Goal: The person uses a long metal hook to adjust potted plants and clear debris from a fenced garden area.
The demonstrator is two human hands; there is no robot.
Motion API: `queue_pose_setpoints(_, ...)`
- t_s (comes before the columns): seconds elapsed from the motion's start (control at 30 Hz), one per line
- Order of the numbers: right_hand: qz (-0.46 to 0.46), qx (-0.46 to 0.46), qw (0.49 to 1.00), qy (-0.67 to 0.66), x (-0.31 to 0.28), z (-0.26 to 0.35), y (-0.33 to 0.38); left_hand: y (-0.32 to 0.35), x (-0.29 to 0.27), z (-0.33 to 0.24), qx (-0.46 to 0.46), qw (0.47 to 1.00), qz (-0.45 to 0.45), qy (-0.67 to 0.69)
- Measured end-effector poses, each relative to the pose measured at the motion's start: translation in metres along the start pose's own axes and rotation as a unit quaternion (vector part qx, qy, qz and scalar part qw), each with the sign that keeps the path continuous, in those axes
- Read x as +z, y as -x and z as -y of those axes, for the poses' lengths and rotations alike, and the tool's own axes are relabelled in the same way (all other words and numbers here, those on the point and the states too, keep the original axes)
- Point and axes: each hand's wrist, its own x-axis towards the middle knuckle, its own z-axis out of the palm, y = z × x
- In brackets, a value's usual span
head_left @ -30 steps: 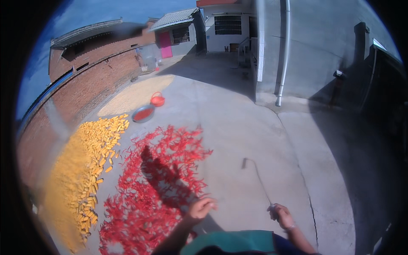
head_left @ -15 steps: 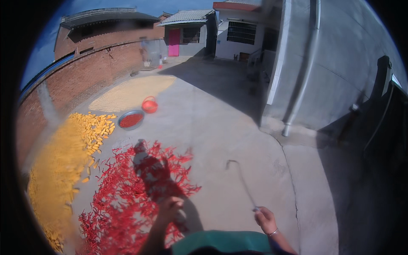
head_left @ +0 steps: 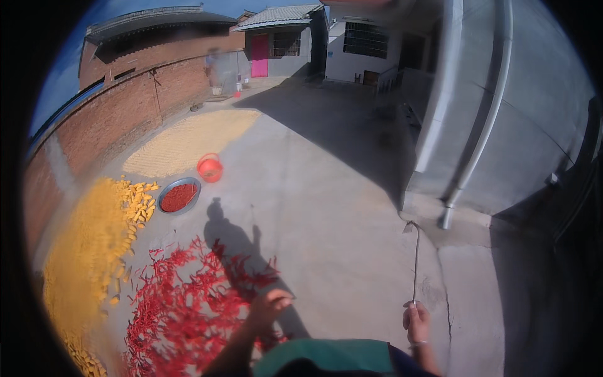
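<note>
In my right hand [head_left: 417, 323], closed around its lower end, a thin metal rod with a bent tip [head_left: 416, 264] stands nearly upright over the concrete. A bracelet circles that wrist. My left hand [head_left: 271, 306] hovers above the near right edge of the spread red chili peppers [head_left: 182, 308]. Its fingers curl inward, and whatever they may hold is too blurred to make out. The peppers lie loosely scattered on the ground. My shadow falls across them and the concrete beyond. A green garment [head_left: 323, 357] covers my front at the lower edge.
Yellow corn cobs [head_left: 81, 251] lie heaped on the left. Farther off are a metal basin [head_left: 164, 206] holding red chilies, a red bucket [head_left: 210, 168] and a spread of pale grain [head_left: 188, 141]. A brick wall [head_left: 138, 94] borders the left; a grey wall with a drainpipe [head_left: 487, 129] stands right.
The rod has swung from leaning left to nearly upright as my right hand moved right. My left hand has shifted slightly right. The view has turned, and my shadow shows more fully.
</note>
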Motion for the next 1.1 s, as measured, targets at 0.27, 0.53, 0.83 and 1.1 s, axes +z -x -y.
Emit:
queue_pose_setpoints(0.27,0.188,-0.081,0.979,0.017,0.174,0.019,-0.335,-0.217,-0.074,0.085,-0.05,0.969,-0.231,0.072)
queue_pose_setpoints(0.53,0.117,-0.048,0.992,0.017,0.258,-0.011,-0.614,-0.578,-0.14,0.115,-0.012,0.963,-0.257,0.075)
queue_pose_setpoints(0.83,-0.095,-0.034,0.995,0.021,0.315,-0.066,-0.925,-0.977,-0.126,0.155,0.049,0.998,-0.033,-0.006)
queue_pose_setpoints(1.1,0.008,-0.039,0.998,-0.045,0.487,-0.022,-1.312,-1.242,-0.212,0.21,0.0,0.987,-0.159,0.01)
